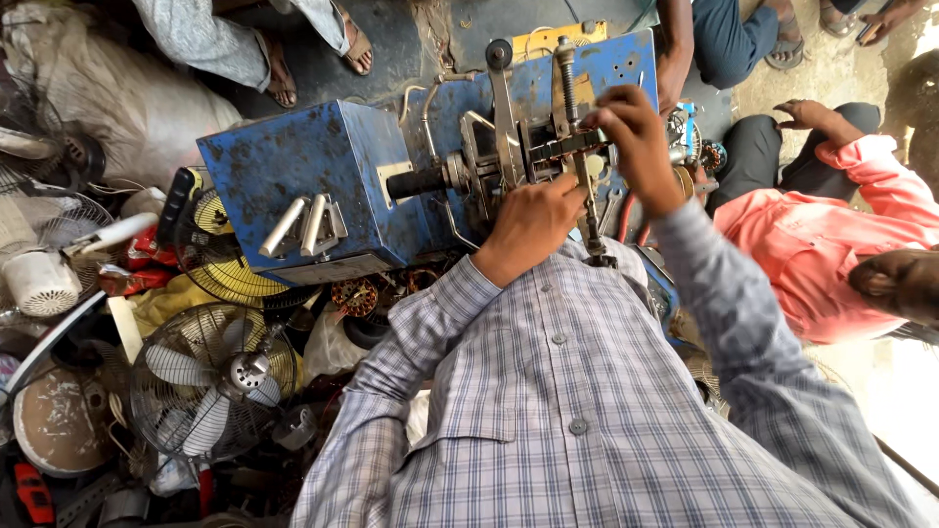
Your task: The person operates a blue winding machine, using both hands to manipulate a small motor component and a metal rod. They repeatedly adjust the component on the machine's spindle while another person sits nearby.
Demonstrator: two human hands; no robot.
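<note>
Winding former (572, 147): dark bar, long axis roughly horizontal, mounted on blue machine (323, 176).
Right hand (636, 132): fingers pinched on former's right end.
Left hand (533, 220): curled just below former; grip unclear.

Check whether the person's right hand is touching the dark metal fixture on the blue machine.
Touching. The head view shows the right hand with fingers closed over the dark metal fixture on the blue machine.

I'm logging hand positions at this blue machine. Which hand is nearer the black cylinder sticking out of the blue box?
Left. The left hand is just right of the black cylinder, at the metal frame. The right hand is farther right, gripping the dark bar.
</note>
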